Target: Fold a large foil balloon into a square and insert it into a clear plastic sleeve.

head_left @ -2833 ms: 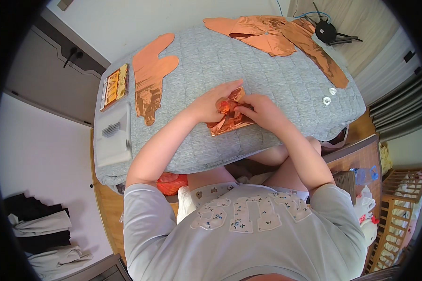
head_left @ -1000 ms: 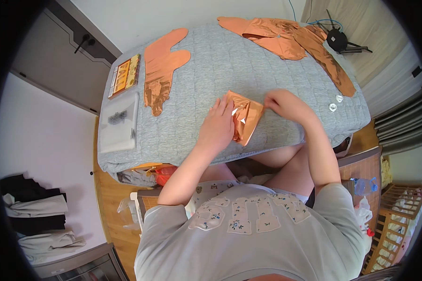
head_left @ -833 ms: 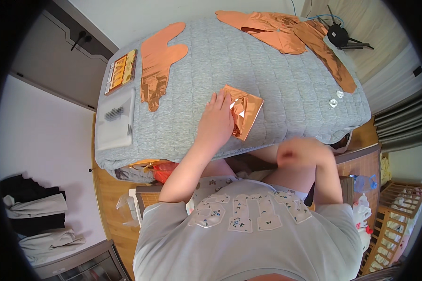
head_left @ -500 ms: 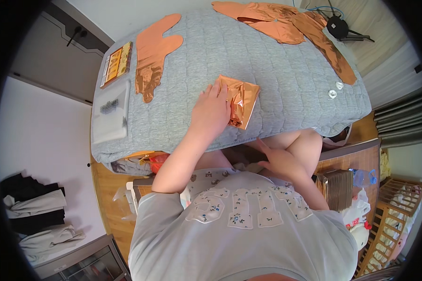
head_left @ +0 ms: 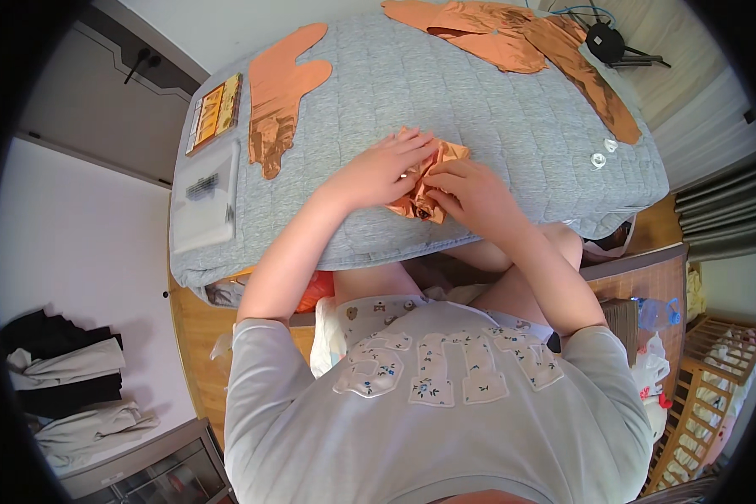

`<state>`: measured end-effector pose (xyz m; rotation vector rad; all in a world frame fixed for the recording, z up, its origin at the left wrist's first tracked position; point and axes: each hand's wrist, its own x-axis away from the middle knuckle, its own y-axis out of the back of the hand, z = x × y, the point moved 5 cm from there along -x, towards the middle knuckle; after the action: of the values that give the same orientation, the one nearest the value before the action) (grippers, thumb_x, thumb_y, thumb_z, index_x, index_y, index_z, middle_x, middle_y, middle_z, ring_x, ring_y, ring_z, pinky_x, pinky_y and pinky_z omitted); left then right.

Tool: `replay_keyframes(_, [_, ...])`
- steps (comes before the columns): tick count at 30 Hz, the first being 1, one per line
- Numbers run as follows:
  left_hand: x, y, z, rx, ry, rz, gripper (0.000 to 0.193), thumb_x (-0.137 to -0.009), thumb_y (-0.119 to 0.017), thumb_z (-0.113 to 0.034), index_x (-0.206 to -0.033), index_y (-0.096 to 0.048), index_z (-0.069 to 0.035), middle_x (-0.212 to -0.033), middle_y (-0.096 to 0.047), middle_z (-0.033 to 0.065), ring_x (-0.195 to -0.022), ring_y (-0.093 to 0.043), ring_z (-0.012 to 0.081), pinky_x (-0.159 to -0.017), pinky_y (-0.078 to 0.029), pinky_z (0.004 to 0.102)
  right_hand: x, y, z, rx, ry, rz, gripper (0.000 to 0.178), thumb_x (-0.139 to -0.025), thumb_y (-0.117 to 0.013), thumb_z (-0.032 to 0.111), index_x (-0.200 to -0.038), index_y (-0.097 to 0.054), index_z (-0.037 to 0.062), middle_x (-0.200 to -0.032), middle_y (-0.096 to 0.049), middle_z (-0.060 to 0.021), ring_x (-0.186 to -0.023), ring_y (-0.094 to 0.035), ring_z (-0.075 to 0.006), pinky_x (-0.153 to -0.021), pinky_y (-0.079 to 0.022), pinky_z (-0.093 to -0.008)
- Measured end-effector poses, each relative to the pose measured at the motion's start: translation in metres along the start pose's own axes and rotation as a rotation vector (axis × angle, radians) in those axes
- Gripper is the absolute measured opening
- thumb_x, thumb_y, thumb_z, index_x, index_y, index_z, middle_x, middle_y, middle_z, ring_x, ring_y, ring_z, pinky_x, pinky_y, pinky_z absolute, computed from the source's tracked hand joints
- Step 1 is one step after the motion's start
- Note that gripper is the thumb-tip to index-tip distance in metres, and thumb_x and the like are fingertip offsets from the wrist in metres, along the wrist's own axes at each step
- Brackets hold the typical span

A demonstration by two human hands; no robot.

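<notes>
The shiny copper-coloured foil [head_left: 414,204], folded into a small, creased packet, lies near the front edge of the grey bed [head_left: 378,92], partly covered by the left hand [head_left: 384,172] and right hand [head_left: 477,196].

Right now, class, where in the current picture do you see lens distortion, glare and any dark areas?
In the head view, the lens bows the near edge of the bed; in the head view, bright glints sit on the crumpled orange packet by the left hand and right hand; in the head view, the corners fade to black.
</notes>
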<state>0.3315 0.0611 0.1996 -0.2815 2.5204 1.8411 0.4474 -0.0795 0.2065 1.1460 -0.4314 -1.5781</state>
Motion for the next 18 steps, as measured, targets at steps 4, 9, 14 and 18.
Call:
replay_keyframes(4, [0.003, 0.0, 0.007, 0.03, -0.03, 0.002, 0.055, -0.103, -0.05, -0.02, -0.156, -0.044, -0.01, -0.165, -0.037, 0.0159, -0.154, -0.031, 0.0386, -0.127, -0.024, 0.0485, 0.0, 0.005, -0.007, -0.005, 0.029, 0.047, 0.022, -0.089, -0.074, 0.015, -0.111, -0.075, 0.0077, -0.117, -0.07, -0.0085, -0.108, -0.066, -0.0312, -0.093, -0.053, -0.0431])
replay_keyframes(9, [0.016, -0.015, -0.018, -0.108, 0.161, -0.128, 0.055, -0.105, -0.047, -0.023, -0.157, -0.041, -0.006, -0.163, -0.039, 0.0176, -0.152, -0.033, 0.0399, -0.126, -0.025, 0.0519, 0.0, 0.017, -0.012, 0.027, 0.112, 0.06, 0.024, -0.089, -0.076, 0.016, -0.113, -0.076, 0.0081, -0.118, -0.07, -0.0094, -0.109, -0.066, -0.0318, -0.095, -0.052, -0.0429])
replay_keyframes(14, [0.021, -0.028, -0.021, -0.172, 0.369, -0.267, 0.056, -0.103, -0.05, -0.024, -0.155, -0.043, -0.004, -0.16, -0.042, 0.0217, -0.149, -0.038, 0.042, -0.123, -0.03, 0.0551, 0.008, 0.031, -0.001, -0.18, -0.033, 0.098, 0.027, -0.086, -0.079, 0.015, -0.111, -0.075, 0.0068, -0.112, -0.07, -0.0107, -0.104, -0.066, -0.0326, -0.092, -0.052, -0.0435])
replay_keyframes(18, [0.017, -0.022, -0.027, -0.116, 0.398, -0.327, 0.055, -0.102, -0.052, -0.025, -0.155, -0.044, -0.009, -0.16, -0.04, 0.0233, -0.15, -0.036, 0.0429, -0.124, -0.028, 0.0567, 0.017, 0.02, -0.005, -0.07, -0.052, -0.03, 0.024, -0.085, -0.08, 0.014, -0.107, -0.075, 0.006, -0.108, -0.07, -0.0098, -0.101, -0.066, -0.032, -0.089, -0.052, -0.0438])
